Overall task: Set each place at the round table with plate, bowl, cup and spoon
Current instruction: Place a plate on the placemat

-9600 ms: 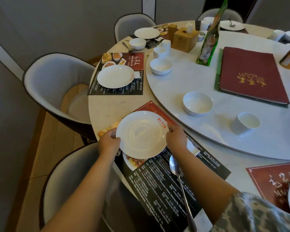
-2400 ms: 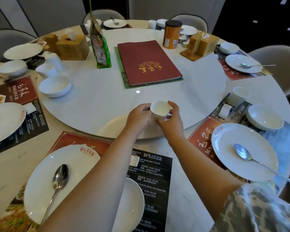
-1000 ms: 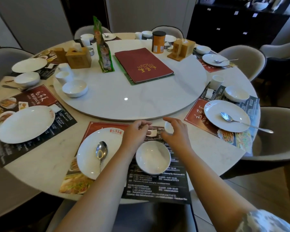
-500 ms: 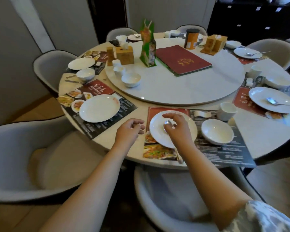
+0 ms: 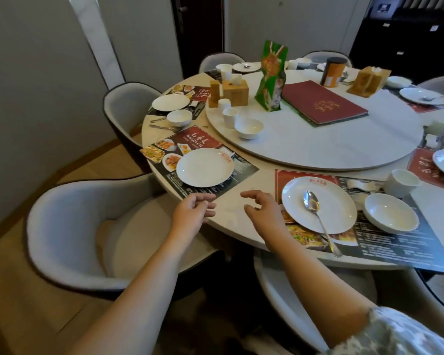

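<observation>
Several grey chairs [image 5: 69, 226], round marble table [image 5: 244, 213], turntable [image 5: 318, 147], grey walls [image 5: 31, 73]

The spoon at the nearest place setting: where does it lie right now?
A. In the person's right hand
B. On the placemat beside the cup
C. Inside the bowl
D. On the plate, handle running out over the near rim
D. The spoon has its bowl end on the plate and its handle passes over the near rim onto the placemat; the right hand holds nothing, and the bowl has nothing in it.
</observation>
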`<action>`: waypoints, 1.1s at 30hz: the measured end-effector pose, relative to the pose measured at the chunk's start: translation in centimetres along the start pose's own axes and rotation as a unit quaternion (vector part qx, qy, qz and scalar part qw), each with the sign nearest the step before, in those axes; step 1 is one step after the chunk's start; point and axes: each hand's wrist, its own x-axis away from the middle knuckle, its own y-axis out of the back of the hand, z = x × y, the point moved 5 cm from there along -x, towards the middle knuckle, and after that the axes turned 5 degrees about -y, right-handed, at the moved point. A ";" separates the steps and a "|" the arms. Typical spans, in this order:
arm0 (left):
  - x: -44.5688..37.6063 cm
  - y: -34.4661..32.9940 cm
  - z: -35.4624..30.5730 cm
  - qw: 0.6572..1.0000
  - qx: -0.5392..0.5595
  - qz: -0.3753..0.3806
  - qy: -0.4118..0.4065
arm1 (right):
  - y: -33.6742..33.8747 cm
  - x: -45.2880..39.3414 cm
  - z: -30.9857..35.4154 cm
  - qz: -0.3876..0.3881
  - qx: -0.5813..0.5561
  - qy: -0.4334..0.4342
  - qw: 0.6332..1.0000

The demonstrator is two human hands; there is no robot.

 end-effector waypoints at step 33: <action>-26.1 7.8 5.1 0.976 -0.193 0.009 0.097 | -13.0 -21.9 1.4 -0.155 -0.019 -0.260 0.953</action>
